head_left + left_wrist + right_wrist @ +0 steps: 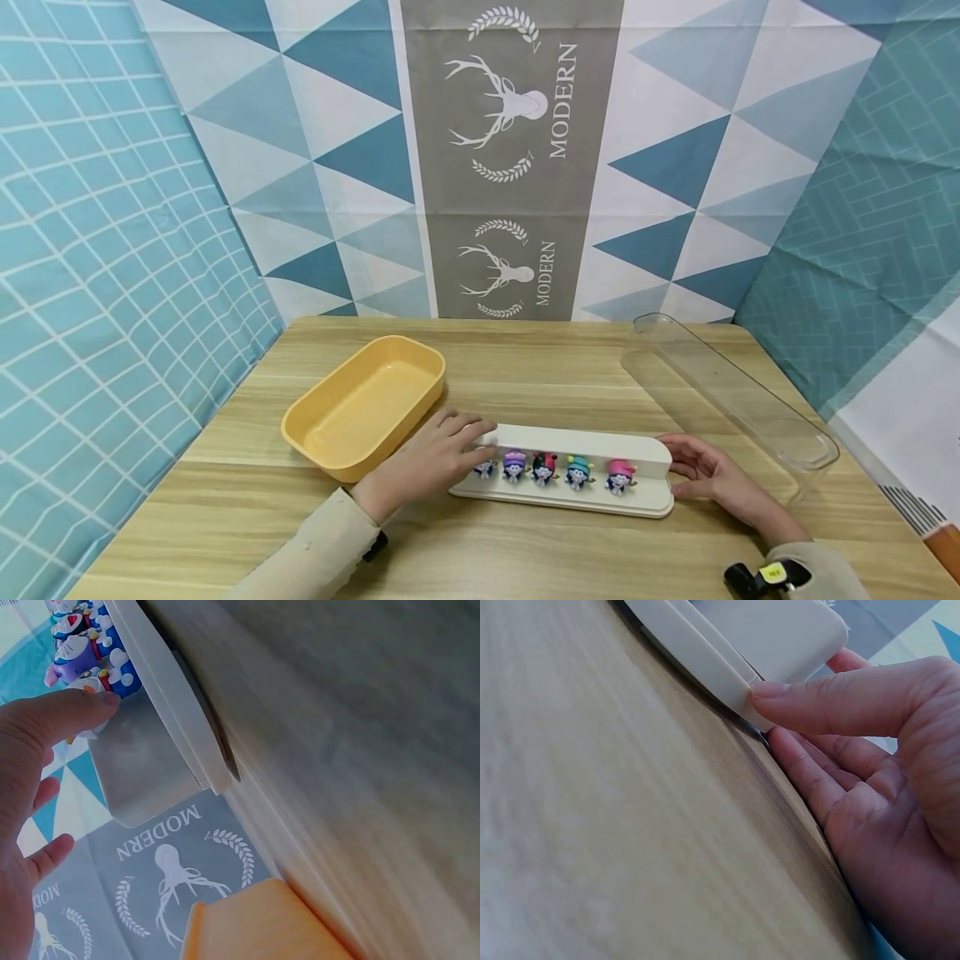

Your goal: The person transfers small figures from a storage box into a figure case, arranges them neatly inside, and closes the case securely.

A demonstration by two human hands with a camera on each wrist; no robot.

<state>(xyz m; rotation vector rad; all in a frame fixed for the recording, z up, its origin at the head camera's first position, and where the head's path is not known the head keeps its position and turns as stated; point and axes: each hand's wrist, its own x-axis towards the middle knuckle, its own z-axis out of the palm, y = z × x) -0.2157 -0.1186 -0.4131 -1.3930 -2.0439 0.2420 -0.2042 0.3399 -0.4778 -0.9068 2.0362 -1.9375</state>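
A long cream display stand (555, 502) with a raised back step lies on the wooden table. Several small cartoon figurines (543, 469) in coloured hats stand in a row along it. My left hand (431, 457) reaches over the stand's left end and pinches the leftmost figurine (483, 470), its thumb (94, 709) against the figurine's body. The tip of the left index finger is hidden in the left wrist view. At the other end, my right hand (712, 475) grips the stand, thumb (817, 697) on the rim and fingers curled behind and low at the tabletop.
A yellow rectangular tub (360, 450) stands left of the stand, close behind my left forearm. On the right of the wooden table (517, 367) lies a long clear plastic cover (806, 454). Patterned cloths (495, 167) hang behind the table and at both sides.
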